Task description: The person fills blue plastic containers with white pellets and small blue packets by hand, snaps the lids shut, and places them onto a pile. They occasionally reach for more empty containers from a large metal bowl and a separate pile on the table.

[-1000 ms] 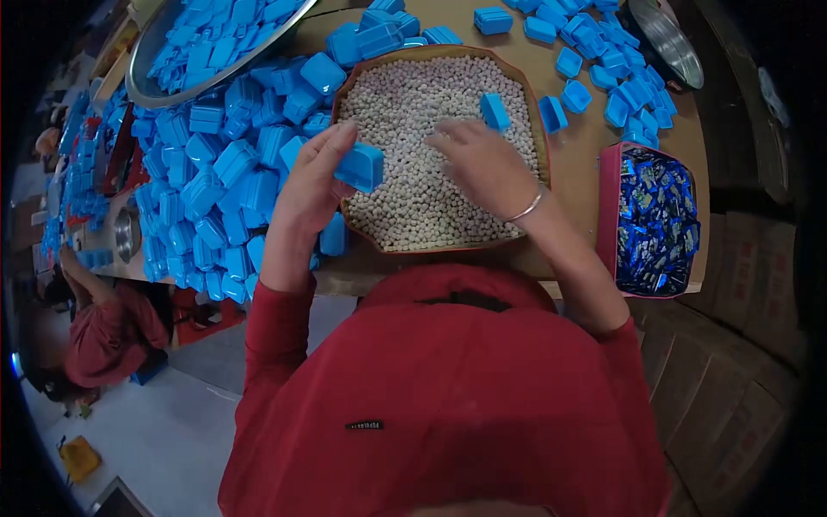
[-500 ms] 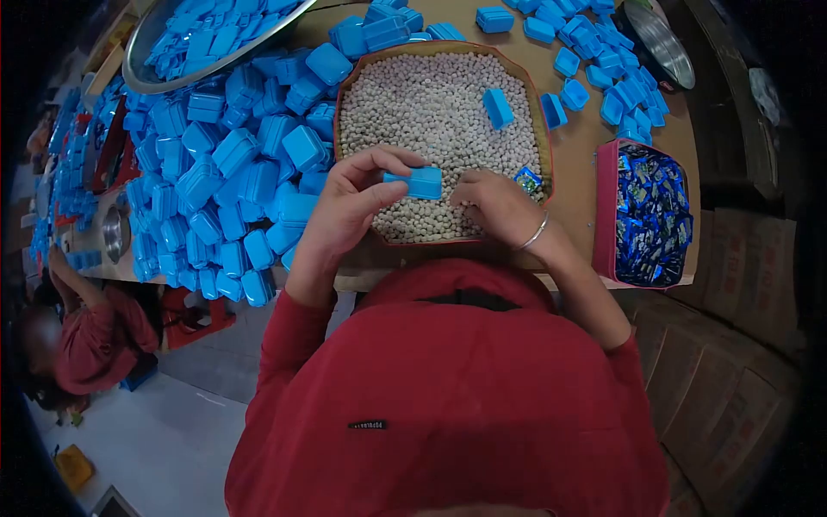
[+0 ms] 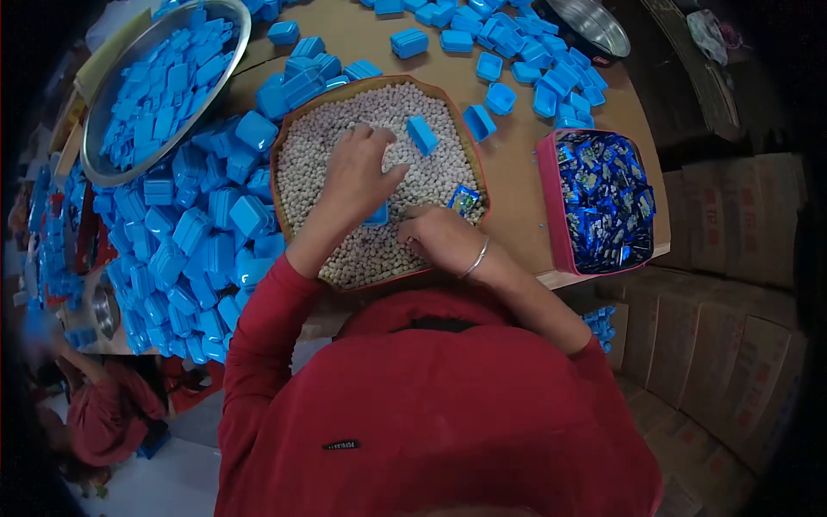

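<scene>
My left hand (image 3: 355, 177) is over the red-rimmed tray (image 3: 484, 185) of small pale round pellets (image 3: 332, 129), its thumb spread away from its fingers. A small blue plastic box (image 3: 377, 214) shows below that thumb, partly hidden by my hand. To the right, my right hand (image 3: 441, 237) rests at the pellets with curled fingers; their tips are hidden, so what they hold cannot be made out. A blue open box half (image 3: 422, 135) sits on the pellets further back. A shiny blue packet (image 3: 463, 200) lies just above my right hand.
Many blue boxes (image 3: 211, 228) are heaped at the left, below a metal bowl (image 3: 95, 177) of flat blue pieces. A pink-sided container (image 3: 551, 207) of blue packets stands at the right. More blue box pieces (image 3: 534, 56) lie at the back. Cartons (image 3: 732, 345) stand at right; another person (image 3: 112, 414) sits at left.
My left hand has let go of the small blue box and reached forward over the pellets. The box is now lower, beside my right fingers. The whole view has shifted and turned.
</scene>
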{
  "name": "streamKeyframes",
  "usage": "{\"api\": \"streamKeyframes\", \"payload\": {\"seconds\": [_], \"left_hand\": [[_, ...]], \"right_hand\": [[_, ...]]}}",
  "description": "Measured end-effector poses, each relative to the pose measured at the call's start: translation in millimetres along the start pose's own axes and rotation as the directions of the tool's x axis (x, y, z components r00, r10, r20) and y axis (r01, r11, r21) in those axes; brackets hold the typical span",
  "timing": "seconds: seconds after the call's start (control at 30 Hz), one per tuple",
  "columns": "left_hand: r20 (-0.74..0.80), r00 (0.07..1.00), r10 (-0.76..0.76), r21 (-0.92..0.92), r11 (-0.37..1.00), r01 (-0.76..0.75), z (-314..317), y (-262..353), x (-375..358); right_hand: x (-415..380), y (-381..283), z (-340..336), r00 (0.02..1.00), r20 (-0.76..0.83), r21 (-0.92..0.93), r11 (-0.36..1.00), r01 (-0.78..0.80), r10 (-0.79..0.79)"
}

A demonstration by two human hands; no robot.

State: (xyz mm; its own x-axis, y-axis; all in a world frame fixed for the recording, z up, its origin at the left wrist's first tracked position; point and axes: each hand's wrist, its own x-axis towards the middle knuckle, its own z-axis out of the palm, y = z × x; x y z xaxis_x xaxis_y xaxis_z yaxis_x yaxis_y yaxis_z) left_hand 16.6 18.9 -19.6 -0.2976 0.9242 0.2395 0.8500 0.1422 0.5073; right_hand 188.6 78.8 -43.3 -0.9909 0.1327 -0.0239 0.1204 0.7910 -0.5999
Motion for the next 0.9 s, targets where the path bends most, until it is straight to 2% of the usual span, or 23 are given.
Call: {"api": "streamKeyframes", "payload": {"seconds": [0.1,0.2,0.33,0.47,0.5,0.6,0.63,0.7,0.8,0.83,0.9], "left_hand": [[-0.047,0.994,0.103,-0.007,0.995,-0.104,12.7,6.4,23.8],[0.004,0.988,0.156,0.007,0.988,-0.156,21.7,13.1,44.4],[-0.105,0.952,0.286,-0.031,0.956,-0.291,33.0,29.5,77.4],[0.142,0.952,0.271,0.057,0.958,-0.281,54.7,61.9,111.2],[0.206,0.95,0.233,0.119,0.958,-0.261,67.0,65.3,119.4],[0.469,0.88,0.076,0.008,0.996,-0.09,85.4,58.4,139.6],[0.393,0.906,0.154,-0.165,0.982,-0.095,84.8,55.8,139.2],[0.215,0.942,0.257,-0.482,0.867,-0.126,74.2,46.2,127.4],[0.095,0.949,0.301,-0.706,0.692,-0.148,40.3,43.1,102.7],[0.29,0.939,0.185,-0.834,0.53,0.153,18.7,42.2,87.6],[0.32,0.943,-0.088,-0.912,0.241,0.332,-1.8,26.0,51.6]], "right_hand": [[0.0,4.0,4.6,0.998,-0.049,0.025,0.999,0.041,-0.04],[0.6,5.9,9.1,0.999,-0.03,-0.046,0.998,0.038,-0.039],[1.7,12.1,20.6,0.998,-0.026,-0.03,0.998,0.057,-0.057],[-1.5,6.6,18.4,0.997,-0.048,-0.043,0.997,0.062,-0.064],[-0.5,6.8,17.7,0.999,0.007,-0.049,0.997,0.054,-0.054],[-1.0,10.4,20.6,0.998,0.008,-0.023,0.998,0.057,-0.057],[-2.6,11.8,17.1,0.998,0.004,-0.011,0.998,0.063,-0.063],[-5.5,9.2,11.6,0.997,-0.008,0.023,0.997,0.078,-0.078],[-2.0,14.2,21.1,0.992,0.117,0.159,0.987,0.019,-0.038],[-6.8,13.2,13.0,0.995,-0.012,0.185,0.978,0.101,-0.1],[-0.6,11.0,0.2,0.993,0.021,0.094,0.989,0.113,-0.115]]}}
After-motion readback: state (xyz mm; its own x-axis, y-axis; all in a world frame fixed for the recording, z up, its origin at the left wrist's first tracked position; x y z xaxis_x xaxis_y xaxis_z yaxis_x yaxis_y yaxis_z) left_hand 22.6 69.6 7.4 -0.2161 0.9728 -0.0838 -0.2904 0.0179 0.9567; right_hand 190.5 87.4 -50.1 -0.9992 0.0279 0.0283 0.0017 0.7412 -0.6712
